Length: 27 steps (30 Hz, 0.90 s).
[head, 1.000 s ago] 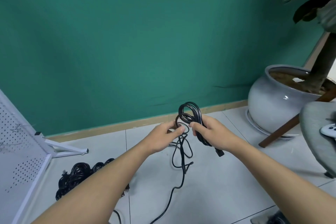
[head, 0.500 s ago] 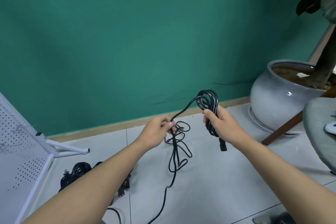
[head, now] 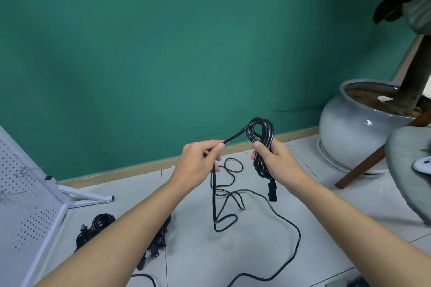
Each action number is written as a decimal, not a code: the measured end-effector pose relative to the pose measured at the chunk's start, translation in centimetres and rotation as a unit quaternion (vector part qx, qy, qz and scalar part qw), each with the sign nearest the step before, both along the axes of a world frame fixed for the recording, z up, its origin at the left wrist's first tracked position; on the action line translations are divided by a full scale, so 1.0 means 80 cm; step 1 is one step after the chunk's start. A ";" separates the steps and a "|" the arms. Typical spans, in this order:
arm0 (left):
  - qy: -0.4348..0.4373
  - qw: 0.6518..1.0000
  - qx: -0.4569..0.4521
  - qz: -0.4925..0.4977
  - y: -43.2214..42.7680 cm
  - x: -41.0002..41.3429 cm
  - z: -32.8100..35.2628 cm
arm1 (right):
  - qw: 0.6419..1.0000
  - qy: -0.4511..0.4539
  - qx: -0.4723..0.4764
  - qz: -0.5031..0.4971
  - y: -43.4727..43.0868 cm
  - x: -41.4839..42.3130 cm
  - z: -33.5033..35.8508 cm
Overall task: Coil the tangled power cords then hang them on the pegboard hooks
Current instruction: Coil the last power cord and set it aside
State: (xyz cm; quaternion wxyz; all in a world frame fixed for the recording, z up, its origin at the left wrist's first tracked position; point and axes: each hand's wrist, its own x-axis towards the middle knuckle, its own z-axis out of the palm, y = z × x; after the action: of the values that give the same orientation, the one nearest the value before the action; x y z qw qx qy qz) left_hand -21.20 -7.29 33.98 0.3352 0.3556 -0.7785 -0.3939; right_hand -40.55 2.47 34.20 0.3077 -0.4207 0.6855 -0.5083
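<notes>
Clutching the coiled loops of the black power cord (head: 261, 137) in the right hand (head: 277, 163), raised mid-air with fingers wrapped round the bundle and the plug (head: 272, 192) dangling at 6 o'clock of the fist. Pinching one taut strand off that coil between thumb and fingertips of the left hand (head: 198, 165), at 9 o'clock of the right. Trailing loose slack onto the tiled floor (head: 193, 251) below. At 8 o'clock, just beside the white pegboard (head: 28, 205), a pile of other cords (head: 100, 226).

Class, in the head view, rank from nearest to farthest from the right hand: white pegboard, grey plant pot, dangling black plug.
1. Black plug, hanging below the right hand.
2. Grey plant pot, to the right.
3. White pegboard, far left.
</notes>
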 end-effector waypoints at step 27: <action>0.090 0.984 0.145 0.055 0.012 -0.026 0.012 | 0.992 0.077 0.012 0.095 -0.007 0.024 -0.019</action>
State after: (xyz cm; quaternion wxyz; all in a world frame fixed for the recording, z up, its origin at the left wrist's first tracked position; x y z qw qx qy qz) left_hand -23.26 -6.36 34.95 0.3699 0.4056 -0.6591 -0.5141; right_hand -38.62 1.89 32.71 0.3056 -0.5182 0.6704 -0.4344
